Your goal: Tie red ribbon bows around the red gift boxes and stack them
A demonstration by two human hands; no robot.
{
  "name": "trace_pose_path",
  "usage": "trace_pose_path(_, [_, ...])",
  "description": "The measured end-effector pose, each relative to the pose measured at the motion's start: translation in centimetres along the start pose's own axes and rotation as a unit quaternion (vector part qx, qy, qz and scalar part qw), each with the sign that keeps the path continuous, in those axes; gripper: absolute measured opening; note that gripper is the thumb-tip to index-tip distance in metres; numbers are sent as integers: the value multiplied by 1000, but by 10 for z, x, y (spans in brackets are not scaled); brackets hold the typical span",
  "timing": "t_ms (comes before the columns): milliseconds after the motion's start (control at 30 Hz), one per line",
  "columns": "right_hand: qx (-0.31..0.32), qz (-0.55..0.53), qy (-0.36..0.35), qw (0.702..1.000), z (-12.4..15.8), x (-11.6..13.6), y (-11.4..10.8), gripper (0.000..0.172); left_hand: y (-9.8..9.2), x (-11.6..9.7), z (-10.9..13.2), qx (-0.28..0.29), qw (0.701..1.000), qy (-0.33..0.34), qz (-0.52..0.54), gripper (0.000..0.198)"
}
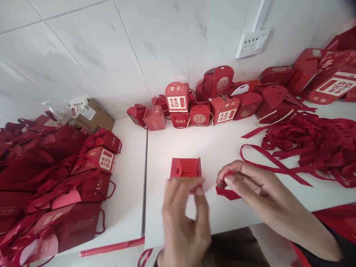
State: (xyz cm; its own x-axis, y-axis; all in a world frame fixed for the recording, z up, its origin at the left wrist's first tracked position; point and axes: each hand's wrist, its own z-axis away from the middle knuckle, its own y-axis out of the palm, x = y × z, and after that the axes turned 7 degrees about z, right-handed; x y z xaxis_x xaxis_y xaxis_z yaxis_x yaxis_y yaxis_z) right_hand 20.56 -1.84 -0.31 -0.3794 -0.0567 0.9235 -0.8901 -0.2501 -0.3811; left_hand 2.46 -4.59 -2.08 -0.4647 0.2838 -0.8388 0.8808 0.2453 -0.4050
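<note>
A small red box (185,167) with its top flaps up and open stands on the white table in front of me. My left hand (185,218) is at its near side, thumb and forefinger curved toward each other; blur and the hand itself hide whether the fingers touch the box. To the right, my right hand (254,191) pinches a piece of red ribbon (228,193) between thumb and fingers, its end hanging just over the table.
Finished red boxes with bows (91,185) crowd the left. Red gift boxes (200,114) line the tiled wall. A heap of red ribbon (311,141) lies at the right. A cardboard box (94,116) stands at the back left, a socket (252,43) on the wall.
</note>
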Motion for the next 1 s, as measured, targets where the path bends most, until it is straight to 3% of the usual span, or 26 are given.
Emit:
trace_pose_path(67, [5,-19,28,999,-6,-1,-1,31,-9,17,-13,-36,994,61,-81,26])
trace_pose_path(100, [4,-23,43,999,-9,-2,-1,29,-12,26,-19,-21,990,86,-112,28])
trace_pose_path(267, [14,5,83,996,-16,-1,-2,29,-12,53,-33,126,972,125,-156,33])
trace_pose_path(600, [72,61,103,990,-11,0,-5,41,-3,36,11,92,978,85,-168,38])
trace_pose_path(700, [81,65,102,989,-10,-1,-2,41,-3,33,12,71,980,97,-157,34])
trace_pose_path(867, [54,93,89,990,-9,1,7,39,-3,27,7,60,990,66,-107,26])
trace_pose_path(1000, [67,93,74,991,-8,4,10,39,-1,25,6,48,996,42,-67,20])
